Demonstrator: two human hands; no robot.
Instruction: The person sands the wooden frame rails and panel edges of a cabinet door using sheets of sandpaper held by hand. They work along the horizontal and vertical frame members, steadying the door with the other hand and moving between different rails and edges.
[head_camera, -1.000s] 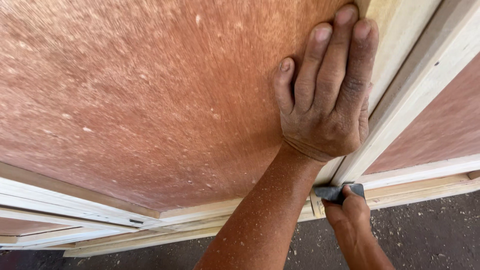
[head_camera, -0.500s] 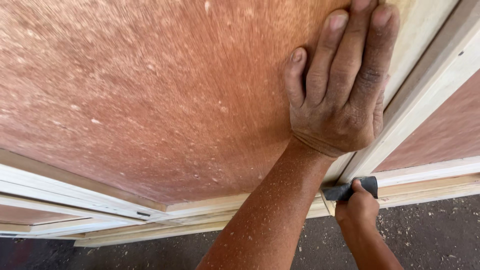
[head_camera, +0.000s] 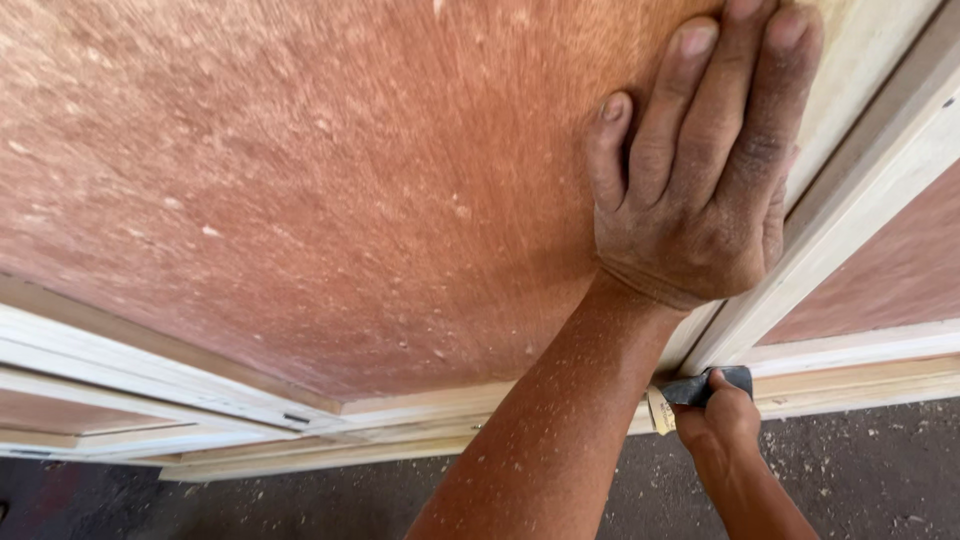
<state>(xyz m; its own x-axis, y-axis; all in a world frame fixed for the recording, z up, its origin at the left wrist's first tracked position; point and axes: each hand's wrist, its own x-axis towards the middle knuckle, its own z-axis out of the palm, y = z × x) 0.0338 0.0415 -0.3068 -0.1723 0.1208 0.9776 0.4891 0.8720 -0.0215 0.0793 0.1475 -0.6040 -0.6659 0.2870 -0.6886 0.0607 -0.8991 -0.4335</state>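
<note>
Pale wooden frames (head_camera: 120, 350) with reddish panels (dusty) lie above dark floor (head_camera: 880, 470).

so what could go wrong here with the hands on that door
1. The right hand pinches a small piece of sandpaper against the pale frame edge; a slip could scrape knuckles or pick up a splinter.
2. The left hand is pressed flat on the dusty reddish panel and might slide.

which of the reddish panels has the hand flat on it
The big reddish plywood panel filling the left and centre: the left hand lies flat on it. The narrower reddish panel at right, beyond the pale frame rail, is untouched.
</note>
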